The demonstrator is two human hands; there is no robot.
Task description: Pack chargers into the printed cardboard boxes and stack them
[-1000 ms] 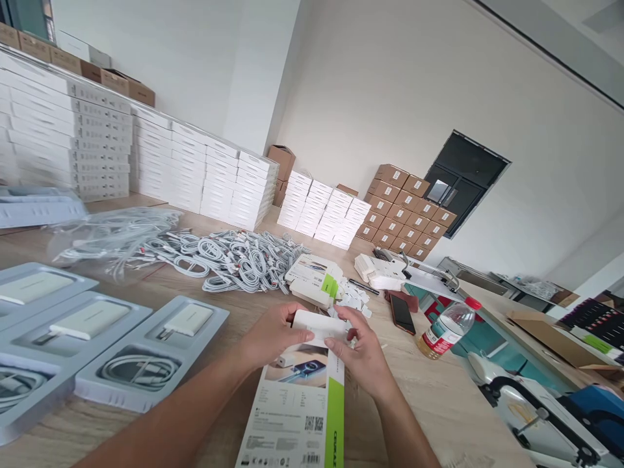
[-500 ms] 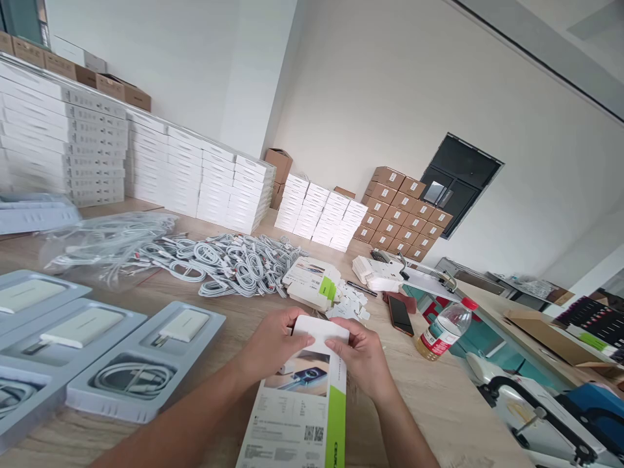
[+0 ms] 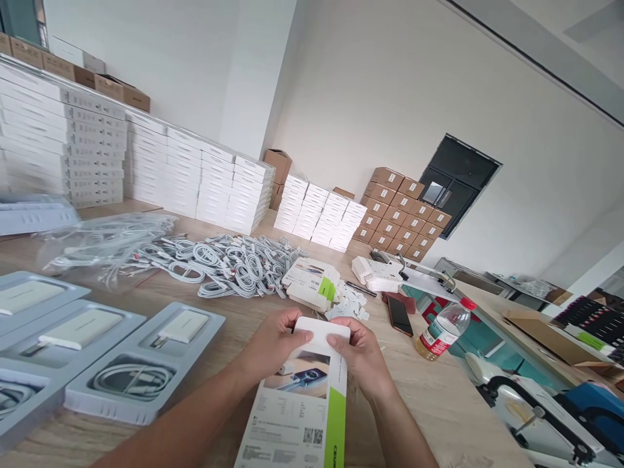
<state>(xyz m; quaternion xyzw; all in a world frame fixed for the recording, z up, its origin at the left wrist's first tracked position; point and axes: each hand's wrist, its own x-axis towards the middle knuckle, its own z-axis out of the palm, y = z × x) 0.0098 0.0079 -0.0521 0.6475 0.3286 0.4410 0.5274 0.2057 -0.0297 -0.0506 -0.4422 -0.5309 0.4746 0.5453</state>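
A white and green printed box (image 3: 292, 416) lies in front of me, its narrow white end pointing away. My left hand (image 3: 277, 341) grips the left side of that end, thumb on top. On the right side, my right hand (image 3: 358, 351) pinches the same end, its thumb pressing the white flap. The fingertips beneath the box are hidden. Just beyond are flat printed boxes (image 3: 312, 283) and small white paper pieces (image 3: 350, 304). To the left, a pale tray (image 3: 195, 338) holds a white charger (image 3: 184, 325) and a coiled cable (image 3: 131, 379).
More trays (image 3: 80, 328) stand at the left. A heap of grey cables (image 3: 244, 263) lies behind them, with stacked white boxes (image 3: 185, 172) at the back. A phone (image 3: 400, 316) and a bottle (image 3: 444, 330) are at the right, beside a machine (image 3: 536, 416).
Both hands keep their hold on the box end. My right thumb and the box have shifted very slightly.
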